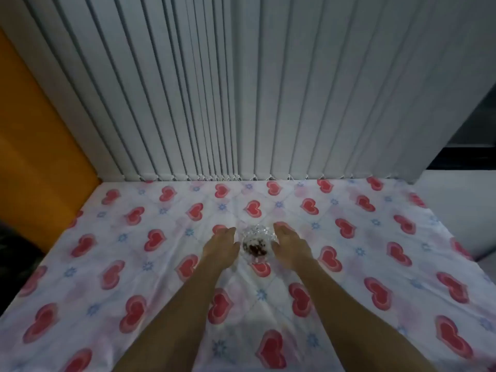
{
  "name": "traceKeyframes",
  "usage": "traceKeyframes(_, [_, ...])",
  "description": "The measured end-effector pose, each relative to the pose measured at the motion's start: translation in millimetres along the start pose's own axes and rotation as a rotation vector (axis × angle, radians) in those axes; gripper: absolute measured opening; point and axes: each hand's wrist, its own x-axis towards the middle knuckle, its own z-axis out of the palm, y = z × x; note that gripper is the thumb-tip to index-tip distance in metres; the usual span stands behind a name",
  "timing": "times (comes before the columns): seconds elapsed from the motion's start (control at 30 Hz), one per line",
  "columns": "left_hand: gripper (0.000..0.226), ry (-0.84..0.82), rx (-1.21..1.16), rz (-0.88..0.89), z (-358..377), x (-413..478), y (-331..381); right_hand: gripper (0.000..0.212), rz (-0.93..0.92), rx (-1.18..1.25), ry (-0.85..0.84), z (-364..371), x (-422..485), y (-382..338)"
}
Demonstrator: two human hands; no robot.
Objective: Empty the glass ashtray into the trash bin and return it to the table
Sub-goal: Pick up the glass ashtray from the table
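- The glass ashtray [257, 244] is seen standing upright near the middle of the surface [375, 264], which is covered by a cloth printed with red hearts.
- Dark ash or butts are visible in its bowl, so it can be judged that the emptying has not yet been done.
- The left hand [221, 244] is placed just beside the ashtray's left side, and the right hand [288, 244] just beside its right side; both are spread open, fingers extended, and nothing is gripped.
- Whether the palms are already touching the glass cannot be told.
- The two-sided placement appears to be chosen so that the dish can be cupped evenly and kept level, since loose ash would be spilled onto the cloth by any tilt.
- Vertical blinds [241, 89] are hung right behind the far edge of the surface.
- No trash bin is shown in the head view, so a carry away from here is expected to be needed.
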Motion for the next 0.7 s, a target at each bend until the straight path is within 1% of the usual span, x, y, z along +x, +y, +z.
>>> traceKeyframes(0.1, [0.051,-0.021,-0.045,-0.049,13,13,3,0.055,0.040,0.013,0.032,8,15,6])
traceKeyframes(0.2, [0.046,-0.023,-0.059,-0.078,25,21,7,0.054,0.077,0.037,0.035,20,26,10])
traceKeyframes(0.33, [0.041,0.005,-0.086,-0.115,38,34,6,0.050,0.092,0.086,0.040,29,41,11])
traceKeyframes(0.53, [0.030,0.051,-0.187,-0.176,46,46,9,0.045,0.139,0.172,0.058,39,49,13])
traceKeyframes(0.7, [0.023,0.072,-0.256,-0.236,47,48,11,0.038,0.180,0.196,0.073,40,53,10])
